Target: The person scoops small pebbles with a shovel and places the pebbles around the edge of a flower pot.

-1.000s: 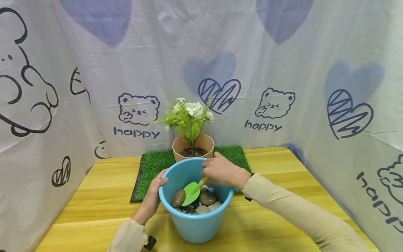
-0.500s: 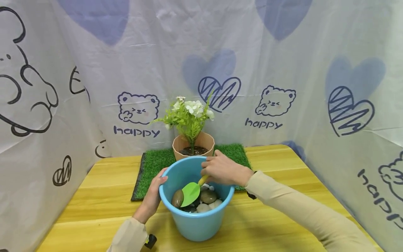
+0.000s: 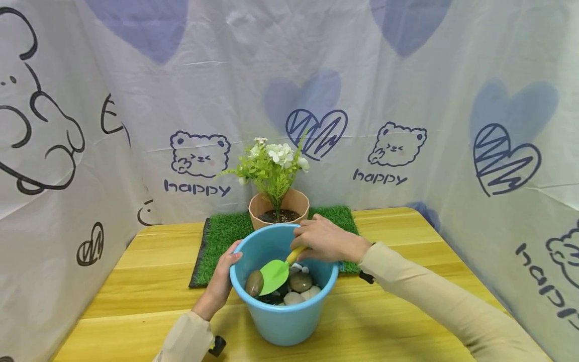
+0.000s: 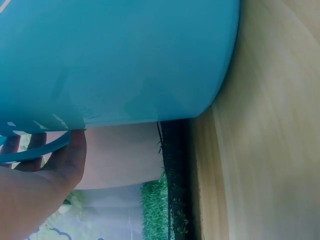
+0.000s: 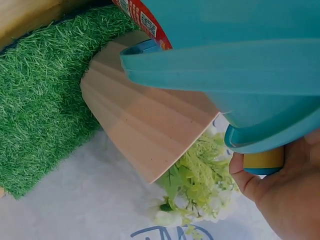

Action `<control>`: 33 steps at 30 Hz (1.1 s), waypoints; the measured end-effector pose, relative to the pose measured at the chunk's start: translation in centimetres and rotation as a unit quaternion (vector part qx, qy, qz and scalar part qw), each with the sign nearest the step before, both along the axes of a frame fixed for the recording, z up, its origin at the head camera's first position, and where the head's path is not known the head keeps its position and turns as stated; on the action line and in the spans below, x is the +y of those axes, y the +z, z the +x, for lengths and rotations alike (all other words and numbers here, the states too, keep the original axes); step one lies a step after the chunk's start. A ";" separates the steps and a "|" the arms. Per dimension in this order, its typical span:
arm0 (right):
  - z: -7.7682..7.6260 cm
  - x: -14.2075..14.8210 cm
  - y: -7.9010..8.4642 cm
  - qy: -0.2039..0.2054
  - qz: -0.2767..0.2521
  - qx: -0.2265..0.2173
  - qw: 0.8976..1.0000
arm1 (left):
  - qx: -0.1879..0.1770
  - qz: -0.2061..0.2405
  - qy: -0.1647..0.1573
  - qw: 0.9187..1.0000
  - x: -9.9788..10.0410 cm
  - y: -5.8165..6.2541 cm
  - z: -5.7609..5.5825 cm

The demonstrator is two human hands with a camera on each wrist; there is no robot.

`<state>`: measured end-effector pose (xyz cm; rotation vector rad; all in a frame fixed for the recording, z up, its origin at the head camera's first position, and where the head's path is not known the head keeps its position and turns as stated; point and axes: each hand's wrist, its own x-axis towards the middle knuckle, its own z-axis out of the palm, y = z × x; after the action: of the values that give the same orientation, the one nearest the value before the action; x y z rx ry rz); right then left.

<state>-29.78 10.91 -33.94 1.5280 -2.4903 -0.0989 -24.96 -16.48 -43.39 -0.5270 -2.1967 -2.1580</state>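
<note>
1. Our right hand [image 3: 325, 239] holds the yellow handle of a small trowel with a leaf-green blade [image 3: 274, 276], fingers curled round the grip, over the far right part of a round light-blue plastic bucket [image 3: 287, 324].
2. With our left hand [image 3: 220, 275] we grip the bucket's left rim, keeping it upright.
3. Inside the bucket, the blade slants down to the near left, its edge seemingly touching a smooth brown oval stone [image 3: 254, 283]; whether it reaches beneath, we cannot tell.
4. By our judgement, we are partway through working the trowel among the stones: it is in hand and down in the bucket, but lifting one clear is not yet done. Another brown stone [image 3: 300, 282] and a rounded pale stone [image 3: 293, 298] lie to its right.
5. Beyond the bucket, on the far side, we see a faceted peach-coloured flowerpot [image 3: 299, 201] of dark soil with a leafy green, white-flowered plant [image 3: 273, 173], on a rectangular green artificial-turf mat [image 3: 221, 241].
6. Everything stands on our yellow wood-grain table [image 3: 135, 301]. White cloth [image 3: 244, 65] with blue hearts, outlined bears and "happy" lettering encloses the far, left and right sides.
</note>
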 end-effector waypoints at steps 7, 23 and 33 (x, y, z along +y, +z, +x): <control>-0.1 0.4 0.1 -0.007 -0.025 -0.022 0.999 | -0.004 0.001 0.005 1.000 0.1 0.0 0.0; -0.7 1.4 0.3 -0.012 -0.072 -0.032 0.997 | 0.001 0.000 0.017 1.000 0.1 0.0 0.0; -0.5 2.4 0.4 -0.020 -0.083 -0.039 0.996 | 0.001 -0.002 0.017 1.000 0.2 0.0 0.0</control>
<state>-30.28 13.29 -33.54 1.4427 -2.5181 0.1605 -24.95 -16.31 -43.39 -0.4881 -2.1934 -2.1370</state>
